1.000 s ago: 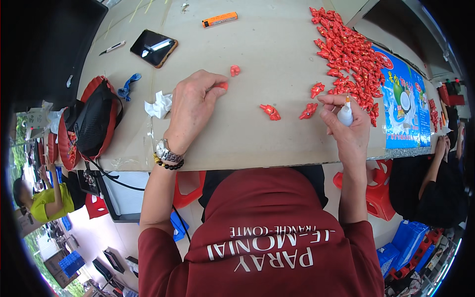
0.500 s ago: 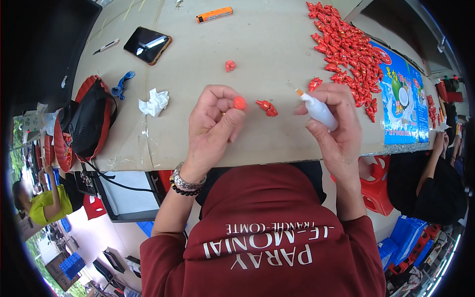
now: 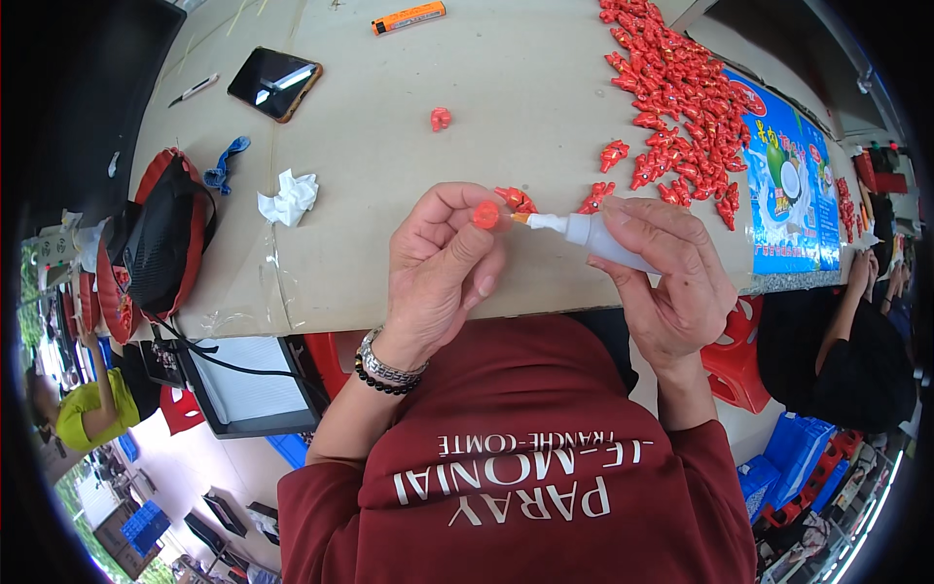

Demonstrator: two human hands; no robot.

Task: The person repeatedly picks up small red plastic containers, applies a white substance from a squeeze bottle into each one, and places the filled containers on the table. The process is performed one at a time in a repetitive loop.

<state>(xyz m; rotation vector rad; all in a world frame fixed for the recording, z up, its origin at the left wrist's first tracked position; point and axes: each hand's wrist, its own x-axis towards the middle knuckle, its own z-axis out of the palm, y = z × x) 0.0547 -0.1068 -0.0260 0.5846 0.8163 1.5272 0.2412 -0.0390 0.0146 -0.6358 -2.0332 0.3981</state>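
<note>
- Both hands had come closer together since the earlier frames, and the bottle tip now met the small piece in front of the chest.
- Left hand held a small round red piece in a closed grip between thumb and fingertips, raised just above the near edge of the desk.
- Right hand was closed around a small white squeeze bottle, its orange nozzle pointing left and touching the red piece.
- Behind the hands, two red figurines lay on the desk, and one more red piece lay alone further away.
- A big heap of red figurines covered the far right of the desk, beside a blue printed sheet.
- On the left were a crumpled white tissue, a dark phone, a red and black bag and, at the far edge, an orange marker.
</note>
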